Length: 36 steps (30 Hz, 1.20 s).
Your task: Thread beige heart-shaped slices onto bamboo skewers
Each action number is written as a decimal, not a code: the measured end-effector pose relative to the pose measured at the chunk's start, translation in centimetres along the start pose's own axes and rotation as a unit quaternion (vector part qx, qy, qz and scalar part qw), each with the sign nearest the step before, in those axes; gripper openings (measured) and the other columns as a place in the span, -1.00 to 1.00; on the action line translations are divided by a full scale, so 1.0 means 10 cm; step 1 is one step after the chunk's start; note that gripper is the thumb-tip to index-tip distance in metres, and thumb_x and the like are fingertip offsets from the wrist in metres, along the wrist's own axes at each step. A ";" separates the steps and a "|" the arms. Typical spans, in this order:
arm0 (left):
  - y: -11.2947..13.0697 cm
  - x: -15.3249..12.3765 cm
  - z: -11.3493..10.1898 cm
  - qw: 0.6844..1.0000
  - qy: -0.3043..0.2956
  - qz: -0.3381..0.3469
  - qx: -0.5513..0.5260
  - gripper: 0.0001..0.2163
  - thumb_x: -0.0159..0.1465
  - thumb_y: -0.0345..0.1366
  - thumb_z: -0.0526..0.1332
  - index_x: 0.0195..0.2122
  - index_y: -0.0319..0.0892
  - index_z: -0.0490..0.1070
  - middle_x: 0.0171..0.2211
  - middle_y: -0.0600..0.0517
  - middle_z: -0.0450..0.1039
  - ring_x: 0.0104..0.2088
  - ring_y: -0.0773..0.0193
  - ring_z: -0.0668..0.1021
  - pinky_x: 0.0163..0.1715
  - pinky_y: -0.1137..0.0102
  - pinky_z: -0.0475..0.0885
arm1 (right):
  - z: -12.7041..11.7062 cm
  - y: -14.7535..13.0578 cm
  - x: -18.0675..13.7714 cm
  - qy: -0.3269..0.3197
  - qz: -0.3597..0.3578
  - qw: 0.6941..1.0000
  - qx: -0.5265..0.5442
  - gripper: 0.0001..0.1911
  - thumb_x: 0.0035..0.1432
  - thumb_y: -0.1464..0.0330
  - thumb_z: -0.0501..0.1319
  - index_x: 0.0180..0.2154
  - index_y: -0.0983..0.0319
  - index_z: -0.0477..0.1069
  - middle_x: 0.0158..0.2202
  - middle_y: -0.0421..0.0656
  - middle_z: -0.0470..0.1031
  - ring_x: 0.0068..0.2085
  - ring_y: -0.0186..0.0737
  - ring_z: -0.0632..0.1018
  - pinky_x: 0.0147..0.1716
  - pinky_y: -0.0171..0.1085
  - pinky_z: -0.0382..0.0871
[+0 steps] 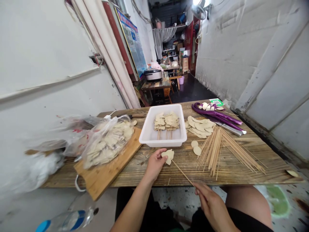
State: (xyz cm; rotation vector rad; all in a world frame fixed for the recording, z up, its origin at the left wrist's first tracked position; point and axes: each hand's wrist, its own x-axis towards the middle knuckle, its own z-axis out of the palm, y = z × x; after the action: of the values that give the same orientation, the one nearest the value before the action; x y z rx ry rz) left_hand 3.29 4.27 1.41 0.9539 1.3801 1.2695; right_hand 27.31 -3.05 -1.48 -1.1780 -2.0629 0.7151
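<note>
Leftward lies a brown wooden board (96, 186); next, the left hand (154, 163), thumb and fingers nearly together, is just in front of a white plastic tub (164, 142) — pinching flat beige slices (169, 154) threaded on a thin wooden skewer (182, 173), its other end gripped by the curled right hand (209, 200).

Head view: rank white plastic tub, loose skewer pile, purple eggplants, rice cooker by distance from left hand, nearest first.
From the left hand:
1. White plastic tub: just beyond it.
2. Loose skewer pile: to its right.
3. Purple eggplants: far right, behind the skewers.
4. Rice cooker: on another table beyond.
</note>
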 end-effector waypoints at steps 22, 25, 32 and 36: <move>0.14 -0.07 -0.02 0.987 -0.013 -0.099 -0.123 -0.62 -0.09 -0.33 0.39 -0.23 -0.29 0.39 -0.36 -0.06 0.53 -0.44 0.33 0.52 -0.47 0.48 0.37 | 0.05 0.08 -0.01 -0.022 0.098 0.980 0.173 -0.71 0.24 0.24 0.04 -0.19 0.19 0.48 -0.45 -0.17 0.45 -0.35 -0.22 0.50 -0.29 -0.30 0.36; 0.17 -0.07 -0.03 0.982 -0.024 -0.112 -0.148 -0.62 -0.10 -0.35 0.41 -0.25 -0.30 0.41 -0.37 -0.08 0.53 -0.44 0.33 0.52 -0.46 0.48 0.38 | 0.06 0.08 -0.02 -0.042 0.134 0.966 0.216 -0.67 0.22 0.18 0.04 -0.20 0.21 0.48 -0.47 -0.18 0.40 -0.41 -0.24 0.45 -0.37 -0.31 0.33; 0.17 -0.08 -0.04 0.974 -0.050 -0.124 -0.184 -0.63 -0.12 -0.34 0.43 -0.27 -0.31 0.45 -0.35 -0.11 0.53 -0.39 0.30 0.53 -0.41 0.46 0.41 | 0.09 0.08 -0.01 -0.088 0.215 0.914 0.332 -0.53 0.14 0.01 0.08 -0.20 0.26 0.45 -0.52 -0.28 0.24 -0.62 -0.45 0.13 -0.63 -0.40 -0.02; 0.17 -0.09 -0.01 0.973 -0.063 -0.124 -0.183 -0.62 -0.12 -0.32 0.44 -0.27 -0.32 0.46 -0.34 -0.11 0.53 -0.40 0.32 0.52 -0.41 0.46 0.40 | 0.12 0.10 0.00 -0.084 0.222 0.906 0.351 -0.52 0.11 0.00 0.11 -0.21 0.27 0.45 -0.51 -0.28 0.24 -0.61 -0.47 0.10 -0.62 -0.40 -0.06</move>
State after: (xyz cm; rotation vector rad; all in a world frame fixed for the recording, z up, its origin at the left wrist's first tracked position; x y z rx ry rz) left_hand 3.21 3.63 3.25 0.5774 1.0792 1.1973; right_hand 26.93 -2.75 -2.97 -1.1662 -1.4279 1.6574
